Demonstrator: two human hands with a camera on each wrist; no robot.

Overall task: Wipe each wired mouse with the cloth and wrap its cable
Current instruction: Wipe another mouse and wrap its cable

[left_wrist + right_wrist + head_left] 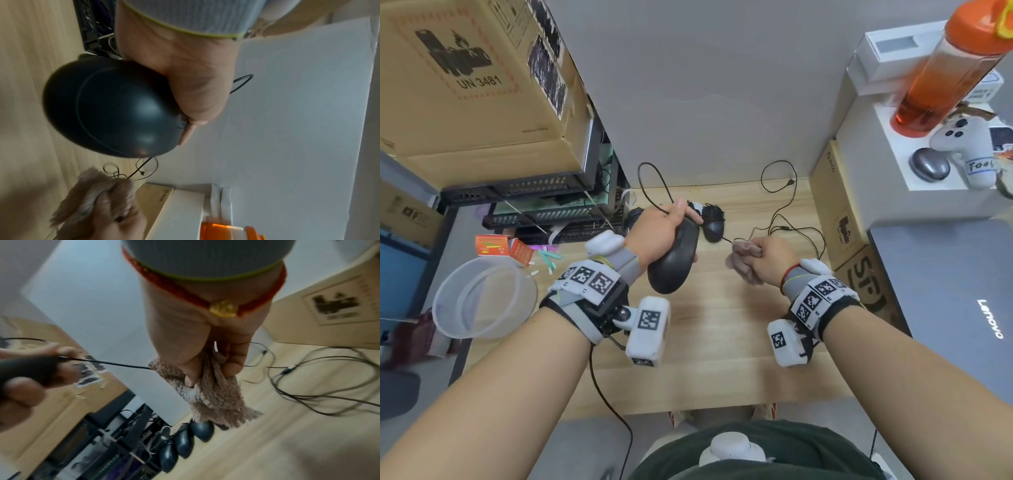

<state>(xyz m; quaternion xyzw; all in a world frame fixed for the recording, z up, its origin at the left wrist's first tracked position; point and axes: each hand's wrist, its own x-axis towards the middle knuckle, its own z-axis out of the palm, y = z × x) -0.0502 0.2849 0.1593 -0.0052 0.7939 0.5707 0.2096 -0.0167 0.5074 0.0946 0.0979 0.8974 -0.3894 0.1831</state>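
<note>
At nine o'clock of the wooden desk (715,342) a clear plastic tub (484,301) sits. Toward the centre, the left hand (659,233) curls its fingers around a black mouse (674,260), lifted off the desk. Its cable (107,363) runs taut toward three o'clock into the cloth (743,265), which the right hand (774,257) pinches bunched around it.

four black mice (180,441), one cloth (213,395)

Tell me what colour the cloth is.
Pinkish beige; the cloth in the right hand shows best in the right wrist view.
</note>
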